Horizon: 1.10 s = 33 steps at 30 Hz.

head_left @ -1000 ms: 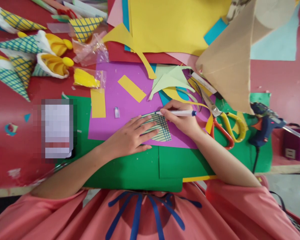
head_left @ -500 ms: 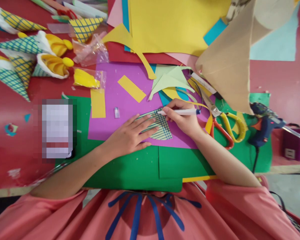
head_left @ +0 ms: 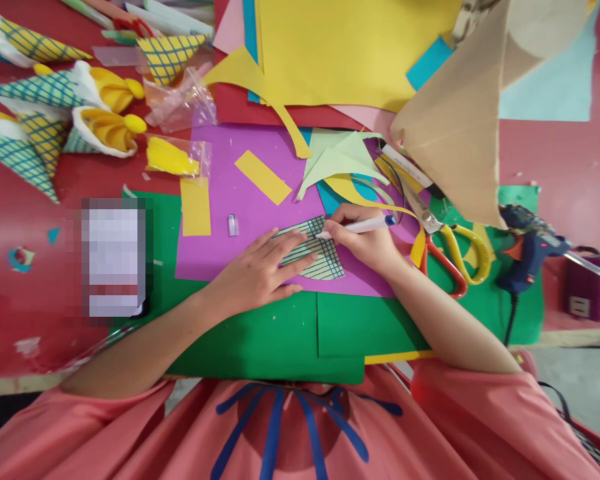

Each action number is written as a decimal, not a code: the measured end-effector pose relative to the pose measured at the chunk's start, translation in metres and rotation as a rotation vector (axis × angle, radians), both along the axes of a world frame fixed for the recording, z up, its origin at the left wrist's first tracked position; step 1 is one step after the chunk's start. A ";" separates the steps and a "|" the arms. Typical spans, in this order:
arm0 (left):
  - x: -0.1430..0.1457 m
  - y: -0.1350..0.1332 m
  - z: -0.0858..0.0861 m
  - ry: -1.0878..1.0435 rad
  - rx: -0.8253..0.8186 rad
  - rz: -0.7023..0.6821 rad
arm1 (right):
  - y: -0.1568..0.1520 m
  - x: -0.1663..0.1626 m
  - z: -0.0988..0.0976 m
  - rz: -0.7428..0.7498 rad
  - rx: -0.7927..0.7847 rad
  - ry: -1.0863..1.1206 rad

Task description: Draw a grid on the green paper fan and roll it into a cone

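Pen point(head_left: 363, 226), white, blue-ended: pinched in closed fingers of right hand point(head_left: 367, 243), tip on gridded paper piece point(head_left: 325, 263) lying on purple sheet point(head_left: 220, 200). Left hand point(head_left: 260, 270) flat, fingers spread, pressing piece down. Line-ruling judged underway; further strokes need piece pinned steady.

Pixelated block point(head_left: 114, 260): contents unreadable. Grid-lined paper point(head_left: 325, 257) partly hidden beneath left hand point(head_left: 260, 273). Yellow sheet point(head_left: 350, 47) cut off by the top edge.
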<state>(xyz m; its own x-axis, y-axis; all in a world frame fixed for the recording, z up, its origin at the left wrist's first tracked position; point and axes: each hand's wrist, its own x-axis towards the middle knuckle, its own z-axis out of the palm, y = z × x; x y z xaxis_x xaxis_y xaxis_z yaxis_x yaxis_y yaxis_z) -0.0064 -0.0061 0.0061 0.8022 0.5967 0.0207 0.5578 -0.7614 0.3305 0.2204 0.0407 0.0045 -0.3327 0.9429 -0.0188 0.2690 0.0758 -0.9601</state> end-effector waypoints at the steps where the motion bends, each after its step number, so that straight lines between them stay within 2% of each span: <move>1: 0.000 0.000 0.000 0.000 0.001 0.000 | 0.000 0.000 0.001 -0.007 -0.009 0.009; 7: 0.000 -0.001 0.000 0.033 0.016 0.020 | 0.000 0.002 0.000 -0.099 -0.026 0.087; 14: 0.000 -0.001 -0.002 0.051 0.050 0.122 | -0.001 0.002 -0.001 -0.110 -0.040 0.116; 20: -0.001 -0.001 -0.001 0.038 0.010 0.015 | -0.001 0.001 -0.001 -0.061 -0.008 0.085; 33: -0.001 -0.001 -0.002 0.027 0.024 0.000 | 0.000 0.000 -0.001 0.013 0.042 0.010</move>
<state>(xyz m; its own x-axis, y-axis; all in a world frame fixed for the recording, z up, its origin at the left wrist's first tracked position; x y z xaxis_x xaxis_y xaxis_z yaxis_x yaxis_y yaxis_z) -0.0072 -0.0068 0.0046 0.8028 0.5961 0.0134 0.5660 -0.7689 0.2972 0.2207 0.0410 0.0031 -0.3453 0.9382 0.0245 0.2580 0.1200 -0.9587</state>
